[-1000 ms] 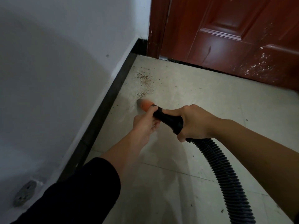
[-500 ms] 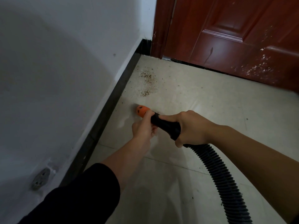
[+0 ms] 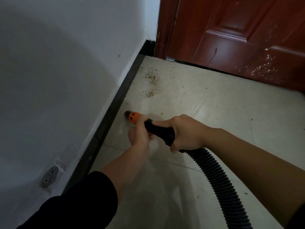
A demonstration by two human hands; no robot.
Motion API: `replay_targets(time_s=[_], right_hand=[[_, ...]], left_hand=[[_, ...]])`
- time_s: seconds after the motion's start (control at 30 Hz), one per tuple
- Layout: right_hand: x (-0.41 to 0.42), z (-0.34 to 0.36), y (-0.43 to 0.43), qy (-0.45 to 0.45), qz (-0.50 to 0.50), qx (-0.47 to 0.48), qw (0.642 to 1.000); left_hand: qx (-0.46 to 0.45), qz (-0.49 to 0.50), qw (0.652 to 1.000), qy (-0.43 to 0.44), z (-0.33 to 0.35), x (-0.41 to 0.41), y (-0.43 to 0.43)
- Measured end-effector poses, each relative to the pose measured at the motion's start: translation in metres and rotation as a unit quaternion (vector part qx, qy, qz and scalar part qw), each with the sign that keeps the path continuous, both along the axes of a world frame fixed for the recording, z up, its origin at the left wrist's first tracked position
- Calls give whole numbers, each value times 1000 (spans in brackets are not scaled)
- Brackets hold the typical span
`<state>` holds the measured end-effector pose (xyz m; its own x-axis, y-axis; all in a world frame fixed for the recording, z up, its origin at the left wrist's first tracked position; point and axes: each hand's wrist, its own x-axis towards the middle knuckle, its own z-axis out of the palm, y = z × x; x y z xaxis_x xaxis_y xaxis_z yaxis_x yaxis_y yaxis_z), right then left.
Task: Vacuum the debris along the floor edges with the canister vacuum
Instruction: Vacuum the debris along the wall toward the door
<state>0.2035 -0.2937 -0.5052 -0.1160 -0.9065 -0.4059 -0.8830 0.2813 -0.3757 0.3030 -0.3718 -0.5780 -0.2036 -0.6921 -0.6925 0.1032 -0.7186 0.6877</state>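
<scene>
Left hand [image 3: 140, 134] curls round the front of the black vacuum handle [image 3: 160, 130], behind its orange nozzle tip [image 3: 133, 117]. Right hand [image 3: 186, 136] wraps its rear, where the black ribbed hose [image 3: 219, 180] begins. Brown gritty debris [image 3: 151, 80] lies ahead of the 2 hands, apart from the tip, near the black skirting board [image 3: 115, 104].

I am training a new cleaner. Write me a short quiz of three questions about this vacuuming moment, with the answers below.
1. True or false: the debris lies ahead of the nozzle, toward the door.
2. The right hand grips: A) the black handle; B) a broom; C) a cloth.
3. Which hand holds the nozzle nearest its orange end?
Key: 1 true; 2 A; 3 the left hand.
</scene>
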Motion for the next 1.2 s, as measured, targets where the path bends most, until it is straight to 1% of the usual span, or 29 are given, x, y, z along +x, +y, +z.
replay_targets(time_s=[0.3, 0.53, 0.83, 1.03, 1.2], right_hand=[[12, -14, -11, 0, 1, -14, 1000], [15, -22, -20, 7, -12, -28, 1000], [8, -31, -27, 24, -28, -60, 997], [-11, -25, -23, 33, -49, -48, 997], [-25, -22, -20, 27, -60, -40, 997]], left_hand=[[-5, 36, 999, -24, -8, 7, -12], [-3, 43, 999, -22, -10, 2, -24], [-3, 12, 1000, -7, -14, -11, -39], [-10, -30, 999, -14, -14, -31, -36], [-18, -46, 999, -5, -13, -45, -33]])
